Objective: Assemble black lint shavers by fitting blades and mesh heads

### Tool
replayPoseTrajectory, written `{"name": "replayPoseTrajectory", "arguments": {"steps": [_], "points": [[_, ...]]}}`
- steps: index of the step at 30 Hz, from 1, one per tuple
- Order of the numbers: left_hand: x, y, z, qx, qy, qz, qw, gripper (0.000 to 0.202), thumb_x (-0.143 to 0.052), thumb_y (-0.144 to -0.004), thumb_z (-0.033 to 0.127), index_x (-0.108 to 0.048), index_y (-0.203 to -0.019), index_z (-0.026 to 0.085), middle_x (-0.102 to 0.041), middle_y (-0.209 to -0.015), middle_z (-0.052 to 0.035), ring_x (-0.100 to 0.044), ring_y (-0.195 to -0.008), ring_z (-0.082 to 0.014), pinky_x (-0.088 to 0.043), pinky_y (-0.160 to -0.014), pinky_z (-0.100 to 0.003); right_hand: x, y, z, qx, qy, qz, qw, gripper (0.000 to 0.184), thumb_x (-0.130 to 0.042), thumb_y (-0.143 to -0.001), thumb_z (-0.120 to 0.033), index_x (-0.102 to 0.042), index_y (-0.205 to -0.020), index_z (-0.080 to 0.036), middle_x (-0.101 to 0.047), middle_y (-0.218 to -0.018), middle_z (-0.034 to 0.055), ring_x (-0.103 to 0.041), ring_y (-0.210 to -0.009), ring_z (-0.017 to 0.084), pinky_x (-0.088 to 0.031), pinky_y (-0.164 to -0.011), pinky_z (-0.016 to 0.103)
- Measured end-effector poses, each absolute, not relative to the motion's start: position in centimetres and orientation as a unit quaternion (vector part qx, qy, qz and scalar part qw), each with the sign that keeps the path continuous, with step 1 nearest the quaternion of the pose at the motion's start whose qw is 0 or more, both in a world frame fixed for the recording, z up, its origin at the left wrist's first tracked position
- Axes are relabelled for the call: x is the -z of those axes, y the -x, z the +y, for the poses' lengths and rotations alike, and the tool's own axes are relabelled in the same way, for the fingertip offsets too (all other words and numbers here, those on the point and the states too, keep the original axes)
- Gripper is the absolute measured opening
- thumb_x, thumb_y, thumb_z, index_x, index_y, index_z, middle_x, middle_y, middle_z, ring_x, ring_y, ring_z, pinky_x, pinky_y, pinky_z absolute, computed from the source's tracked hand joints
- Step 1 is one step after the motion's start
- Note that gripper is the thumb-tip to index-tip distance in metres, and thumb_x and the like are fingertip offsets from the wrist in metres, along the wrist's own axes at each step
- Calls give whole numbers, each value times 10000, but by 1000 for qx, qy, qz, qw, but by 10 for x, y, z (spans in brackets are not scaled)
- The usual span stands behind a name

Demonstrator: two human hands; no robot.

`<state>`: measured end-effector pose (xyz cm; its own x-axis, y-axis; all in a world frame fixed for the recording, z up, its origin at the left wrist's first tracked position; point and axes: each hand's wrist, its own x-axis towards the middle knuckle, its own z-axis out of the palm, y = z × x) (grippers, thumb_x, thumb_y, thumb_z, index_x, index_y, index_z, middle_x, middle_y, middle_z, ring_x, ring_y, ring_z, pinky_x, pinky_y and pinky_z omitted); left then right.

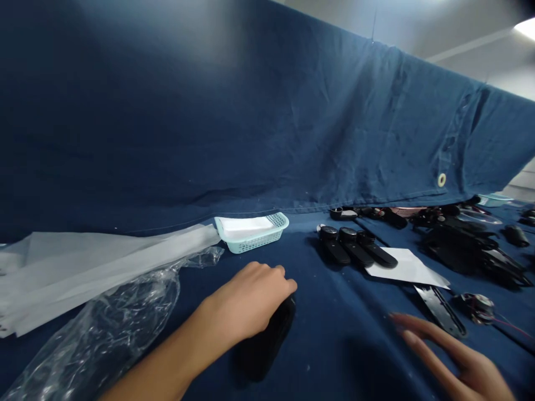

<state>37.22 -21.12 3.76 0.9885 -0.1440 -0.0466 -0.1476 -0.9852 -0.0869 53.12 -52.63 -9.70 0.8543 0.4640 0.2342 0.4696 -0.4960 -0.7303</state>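
Note:
My left hand (251, 298) is closed over one end of a black elongated object (265, 348), held low over the blue cloth in the middle. The fingers hide its far end, and its exact kind does not show. At the lower right my right hand (455, 359) is open, thumb and forefinger apart, with nothing between them. Beyond its fingertips lies a narrow black-and-silver strip-like casing (441, 309). A small motor-like part (480, 306) with a red wire sits close by.
Several black handle-shaped units with round heads (353, 245) lie partly on white paper (405, 267). A mint basket (254, 242) holds white sheets. White sleeves (104, 262) and clear plastic (125, 317) cover the left. A blue curtain (251, 111) hangs behind; black parts (463, 245) crowd the right.

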Motion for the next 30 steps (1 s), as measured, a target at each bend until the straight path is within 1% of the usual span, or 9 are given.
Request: {"name": "replayPoseTrajectory", "arguments": {"steps": [2,3,7,9,11,14,18,26,30], "points": [[-35,-375,-213,-29,997,64,39,407,-535,-663,-71,-647,-942,202,-664,-856,-32,-646,-676,-204,-440,-581,-295,78,-511,-478,-123,806,-313,487,442,-574,-864,-474,-574,-1270,-299,-633,-1278,50,-620,-1130,272,-528,-960,382],[-32,-377,-212,-40,997,57,26,415,-547,-671,-57,-649,-974,207,-675,-878,-40,-658,-717,-221,-454,-613,-309,72,-503,-454,-174,767,-331,522,463,-556,-880,-454,-526,-1311,-290,-598,-1320,65,-627,-1113,261,-529,-954,387],[-18,-391,-198,-89,995,29,-45,510,-658,-664,87,-631,-1142,262,-708,-985,-51,-670,-882,-272,-477,-705,-335,77,-488,-381,-274,682,-394,552,462,-618,-844,-338,-511,-1291,-289,-609,-1261,76,-670,-796,192,-567,-731,351],[-13,-397,-188,-102,992,27,-68,474,-691,-663,176,-651,-1123,281,-723,-940,-29,-679,-847,-251,-469,-649,-293,87,-487,-365,-256,679,-418,548,386,-620,-839,-296,-561,-1219,-268,-658,-1143,57,-598,-612,136,-512,-603,300],[-10,-401,-178,-108,989,28,-94,484,-708,-665,262,-653,-1145,291,-731,-924,-18,-680,-826,-238,-452,-604,-266,96,-488,-362,-216,694,-423,541,325,-615,-841,-277,-592,-1165,-257,-676,-1063,37,-522,-557,115,-438,-534,265],[-9,-406,-170,-105,985,30,-130,597,-693,-685,331,-589,-1271,276,-735,-943,-28,-672,-835,-227,-452,-614,-259,101,-490,-367,-184,714,-430,521,258,-609,-847,-263,-625,-1102,-234,-688,-963,25,-485,-556,115,-387,-517,248],[-6,-412,-163,-113,978,32,-175,631,-684,-699,327,-561,-1314,258,-739,-958,-15,-665,-834,-202,-464,-672,-251,101,-492,-368,-183,719,-445,501,151,-599,-851,-256,-680,-967,-206,-687,-779,4,-486,-539,119,-376,-513,238],[2,-412,-155,-116,960,44,-252,639,-711,-690,268,-556,-1309,293,-673,-1212,-12,-639,-1034,-208,-476,-863,-285,97,-486,-367,-131,715,-489,483,150,-597,-825,-189,-699,-931,-220,-688,-748,-7,-564,-587,146,-451,-577,258],[5,-391,-155,-86,952,19,-294,839,-786,-638,305,-433,-1399,324,-469,-1459,-42,-492,-1266,-258,-385,-1038,-368,97,-483,-369,-76,704,-508,491,263,-576,-807,-149,-651,-1046,-227,-667,-1043,46,-628,-824,189,-505,-806,330]]}}
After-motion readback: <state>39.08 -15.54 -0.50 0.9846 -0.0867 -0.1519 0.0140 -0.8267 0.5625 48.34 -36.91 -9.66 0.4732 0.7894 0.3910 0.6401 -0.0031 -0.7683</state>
